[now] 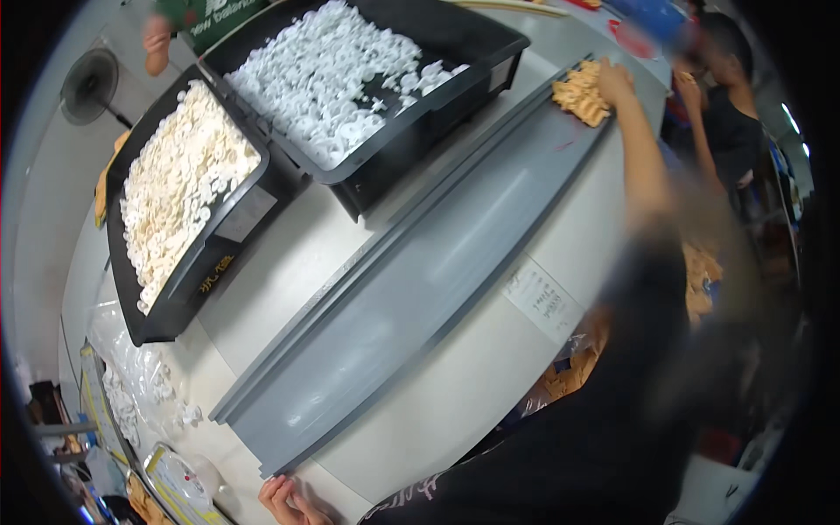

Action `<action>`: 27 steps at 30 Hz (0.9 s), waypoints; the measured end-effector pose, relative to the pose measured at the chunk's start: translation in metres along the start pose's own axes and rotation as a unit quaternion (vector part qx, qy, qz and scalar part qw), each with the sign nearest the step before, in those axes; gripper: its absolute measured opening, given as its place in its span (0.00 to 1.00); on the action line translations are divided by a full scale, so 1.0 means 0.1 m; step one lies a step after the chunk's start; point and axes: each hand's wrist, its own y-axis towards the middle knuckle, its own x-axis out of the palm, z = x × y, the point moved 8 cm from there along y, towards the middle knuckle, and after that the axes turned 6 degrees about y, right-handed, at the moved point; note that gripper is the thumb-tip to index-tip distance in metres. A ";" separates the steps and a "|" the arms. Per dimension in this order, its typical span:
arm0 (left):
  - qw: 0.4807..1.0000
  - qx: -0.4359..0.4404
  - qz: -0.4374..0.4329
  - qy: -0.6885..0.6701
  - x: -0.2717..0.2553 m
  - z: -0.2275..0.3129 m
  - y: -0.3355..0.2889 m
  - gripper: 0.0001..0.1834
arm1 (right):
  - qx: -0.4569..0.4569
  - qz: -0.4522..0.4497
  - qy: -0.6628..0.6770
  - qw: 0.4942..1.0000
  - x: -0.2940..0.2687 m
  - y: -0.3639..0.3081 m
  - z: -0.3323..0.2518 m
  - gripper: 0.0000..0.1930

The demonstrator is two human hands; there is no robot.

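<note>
A long grey plastic channel (pixel 385 280) with raised edges lies slantwise across the white table. At its far right end sits a heap of tan, lumpy molded pieces (pixel 579 93). My right hand (pixel 616 83) reaches out to that heap, its fingers curled round the right side; the fingertips are partly hidden. By the channel's near left corner rests my left hand (pixel 293 504), fingers loosely bent and a little apart, with nothing visible in it. Whether it touches the corner is hard to tell.
Beyond the channel stand a black bin of white pieces (pixel 324 74) and a black bin of cream pieces (pixel 184 179). A paper sheet (pixel 542 299) lies on the table. Clear plastic bags (pixel 131 359) are at left. Another person (pixel 733 114) is at far right.
</note>
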 end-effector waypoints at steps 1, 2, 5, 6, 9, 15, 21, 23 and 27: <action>1.000 -0.003 -0.011 0.005 0.00 0.02 -0.02 0.11 | -0.005 -0.022 -0.020 1.000 0.06 0.06 -0.09 0.19; 1.000 -0.006 -0.022 0.010 0.00 0.08 -0.05 0.13 | -0.006 -0.050 -0.015 0.999 0.11 0.12 -0.17 0.19; 0.997 -0.028 0.019 0.071 0.01 0.33 0.11 0.08 | -0.007 -0.089 0.024 0.996 0.03 0.15 -0.16 0.19; 0.998 -0.011 0.008 0.068 0.04 0.36 0.15 0.08 | 0.013 -0.093 0.055 0.994 0.04 0.13 -0.07 0.19; 0.998 0.001 0.016 0.063 0.07 0.39 0.15 0.08 | -0.027 -0.087 0.117 0.989 0.06 0.03 -0.08 0.20; 0.995 0.055 0.046 0.072 -0.03 0.49 0.08 0.11 | -0.122 -0.070 0.192 0.971 -0.65 -1.04 -0.93 0.20; 0.989 0.104 0.075 0.068 -0.12 0.51 -0.01 0.13 | -0.245 -0.070 0.228 0.940 -1.24 -2.14 -1.80 0.19; 0.991 0.107 0.075 0.038 -0.13 0.58 0.00 0.13 | -0.285 -0.065 0.226 0.929 -1.48 -2.48 -2.01 0.19; 0.991 0.120 0.055 0.009 -0.12 0.59 0.06 0.15 | -0.349 -0.092 0.263 0.895 -1.95 -3.19 -2.56 0.18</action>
